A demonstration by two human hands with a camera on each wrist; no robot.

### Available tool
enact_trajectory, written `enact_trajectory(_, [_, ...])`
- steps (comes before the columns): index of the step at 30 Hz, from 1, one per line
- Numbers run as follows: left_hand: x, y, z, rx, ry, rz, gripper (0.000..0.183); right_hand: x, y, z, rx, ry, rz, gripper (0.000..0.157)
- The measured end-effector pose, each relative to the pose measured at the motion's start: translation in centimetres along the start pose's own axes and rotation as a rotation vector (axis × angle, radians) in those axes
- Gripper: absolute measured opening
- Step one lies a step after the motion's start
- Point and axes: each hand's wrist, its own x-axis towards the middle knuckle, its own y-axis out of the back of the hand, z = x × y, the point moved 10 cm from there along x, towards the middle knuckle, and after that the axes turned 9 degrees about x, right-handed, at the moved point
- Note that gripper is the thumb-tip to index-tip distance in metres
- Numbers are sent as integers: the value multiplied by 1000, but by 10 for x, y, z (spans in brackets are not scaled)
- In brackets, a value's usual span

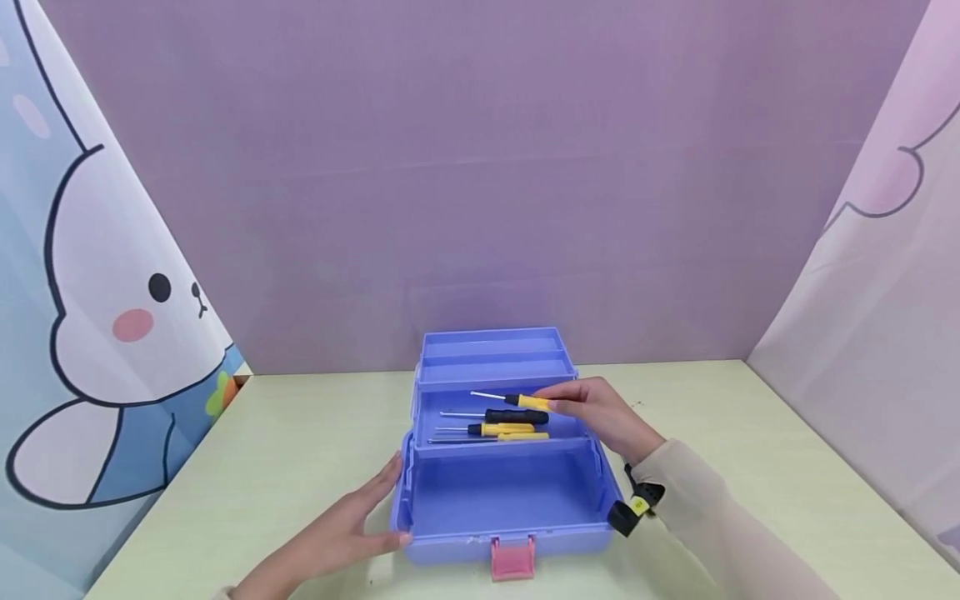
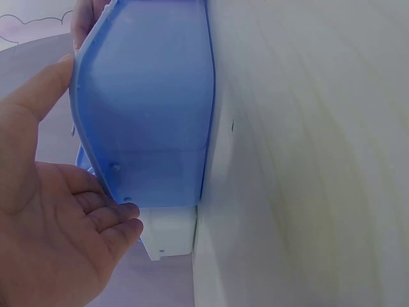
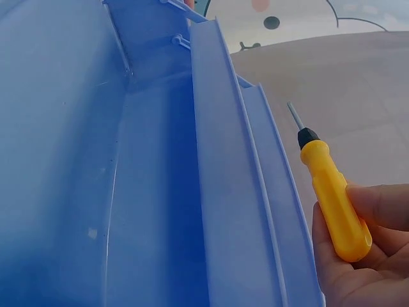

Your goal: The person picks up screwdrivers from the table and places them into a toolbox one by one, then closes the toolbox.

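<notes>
My right hand [image 1: 603, 412] pinches the yellow handle of a screwdriver [image 3: 335, 198] between thumb and fingers. Its thin metal shaft points left, over the middle tray [image 1: 442, 400] of a blue toolbox [image 1: 450, 548]. In that tray lie a black-handled screwdriver [image 1: 517, 417] and, nearer the front, a yellow-and-black screwdriver [image 1: 517, 429] beside another yellow-handled tool [image 1: 525, 436]. At the box's left side, my left hand [image 1: 341, 529] rests with fingers along the wall and thumb at the front corner. The left wrist view shows those fingertips [image 2: 131, 211] at the box's lower edge.
The toolbox stands open on a pale table [image 1: 300, 433], its upper tray [image 1: 491, 342] raised at the back and a pink latch [image 1: 513, 560] hanging in front. A purple backdrop [image 1: 480, 183] rises behind. A black strap with a yellow mark [image 1: 639, 504] hangs at the right wrist.
</notes>
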Motion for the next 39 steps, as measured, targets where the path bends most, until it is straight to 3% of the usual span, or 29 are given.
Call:
enact_trajectory(9, [-1, 2, 2, 24, -24, 24, 90, 10, -9, -6, -25, 41, -45, 23])
enact_trajectory(18, [-1, 3, 1, 26, -21, 32, 89, 21, -24, -3, -76, -8, -57, 21])
enact_trajectory(24, [0, 3, 1, 32, -26, 30, 88, 23, -35, 2, -77, 1, -94, 22])
enact_trajectory(39, [-1, 4, 3, 28, -29, 33, 89, 30, -39, 4, -124, -18, -84, 21])
